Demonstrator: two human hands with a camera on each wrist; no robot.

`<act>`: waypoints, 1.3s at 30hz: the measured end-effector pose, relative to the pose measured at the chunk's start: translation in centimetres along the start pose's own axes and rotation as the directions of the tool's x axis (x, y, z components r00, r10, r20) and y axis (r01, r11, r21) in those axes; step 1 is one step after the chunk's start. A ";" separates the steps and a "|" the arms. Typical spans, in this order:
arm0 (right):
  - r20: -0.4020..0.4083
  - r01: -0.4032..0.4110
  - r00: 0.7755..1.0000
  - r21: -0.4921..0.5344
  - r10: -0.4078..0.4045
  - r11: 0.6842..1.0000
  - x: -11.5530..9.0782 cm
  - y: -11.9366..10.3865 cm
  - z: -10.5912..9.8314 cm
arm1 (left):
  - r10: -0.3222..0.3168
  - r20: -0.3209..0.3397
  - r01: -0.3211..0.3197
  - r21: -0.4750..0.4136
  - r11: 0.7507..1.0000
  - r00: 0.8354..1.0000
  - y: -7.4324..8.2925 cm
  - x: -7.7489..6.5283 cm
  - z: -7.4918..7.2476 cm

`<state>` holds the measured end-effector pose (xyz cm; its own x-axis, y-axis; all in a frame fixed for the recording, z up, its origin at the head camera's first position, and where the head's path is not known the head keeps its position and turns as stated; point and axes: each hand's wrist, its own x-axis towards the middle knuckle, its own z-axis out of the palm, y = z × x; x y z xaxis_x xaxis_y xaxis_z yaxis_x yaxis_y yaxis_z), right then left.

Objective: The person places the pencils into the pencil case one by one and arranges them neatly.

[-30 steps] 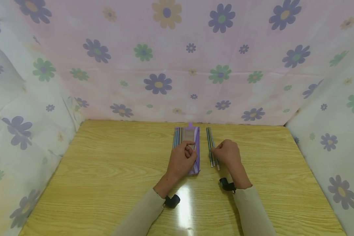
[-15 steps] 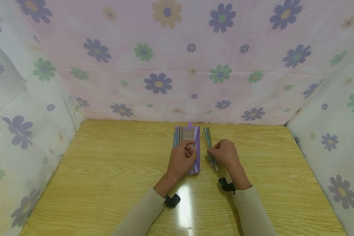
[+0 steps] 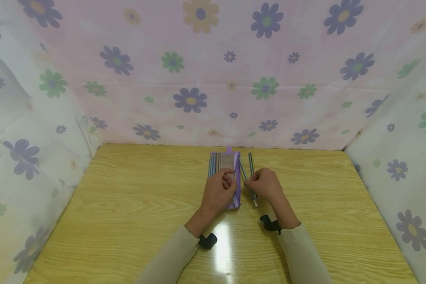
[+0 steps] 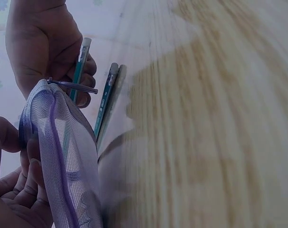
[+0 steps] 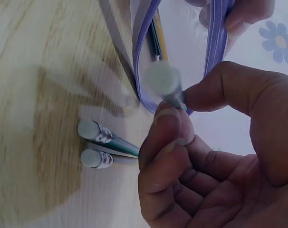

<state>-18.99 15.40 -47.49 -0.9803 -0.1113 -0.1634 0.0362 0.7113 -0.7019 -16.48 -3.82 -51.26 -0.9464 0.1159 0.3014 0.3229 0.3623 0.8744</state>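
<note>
A mesh pencil case (image 3: 228, 161) with purple zipper edging lies at the table's back middle. Several pencils (image 5: 158, 40) show inside through its open mouth. My left hand (image 3: 217, 192) is over the case, and its thumb and fingers pinch one side of the opening, lifting that edge. With thumb and fingertips my right hand (image 3: 268, 184) pinches a green pencil (image 4: 82, 64) near its eraser end. That pencil slants toward the case's right side, its far end right at the purple edge. Two more pencils (image 5: 110, 137) lie side by side on the table under my right hand.
The wooden table (image 3: 135, 205) has a glare spot near the front middle. Flowered cloth (image 3: 213, 79) hangs behind it and on both sides. A black wrist camera (image 3: 269, 223) sticks out at the right cuff, another (image 3: 208, 241) at the left. A zipper pull (image 4: 75, 86) juts from the case's near end.
My right hand has drawn one pencil away from the other two and shifted left with it, tilting its far end to the case's edge. My left hand has stayed in place.
</note>
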 end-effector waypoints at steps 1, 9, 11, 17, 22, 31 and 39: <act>0.000 0.000 1.000 0.006 0.000 1.000 0.0 0.0 0.1 | -0.001 0.001 0.001 0.000 1.000 1.000 0.0 0.0 0.0; -0.006 -0.014 1.000 0.102 0.015 0.995 0.2 0.0 0.7 | -0.009 0.011 0.009 0.004 1.000 1.000 0.0 -0.1 0.0; 0.000 -0.024 1.000 0.153 0.024 0.988 0.3 0.1 0.9 | -0.009 0.012 0.009 0.003 1.000 1.000 0.0 -0.1 0.0; 0.005 -0.066 0.998 0.281 0.067 0.958 0.4 0.0 1.6 | 0.001 0.007 -0.001 0.010 1.000 1.000 -0.1 -0.1 0.1; 0.003 -0.079 0.997 0.330 0.083 0.941 0.4 -0.2 2.1 | 0.002 0.007 -0.002 0.010 1.000 1.000 0.0 -0.2 0.1; 0.008 -0.068 0.998 0.377 0.070 0.924 0.5 -0.3 2.4 | 0.001 0.003 -0.001 0.013 1.000 1.000 0.0 -0.2 0.1; 0.015 -0.077 0.997 0.407 0.078 0.910 0.5 -0.5 2.5 | -0.003 0.011 0.003 0.014 1.000 1.000 -0.1 -0.1 0.1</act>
<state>-19.03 13.25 -49.02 -0.9714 -0.0660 -0.2280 0.1879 0.3731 -0.9086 -16.42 -3.74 -51.44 -0.9475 0.1250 0.2943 0.3198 0.3755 0.8699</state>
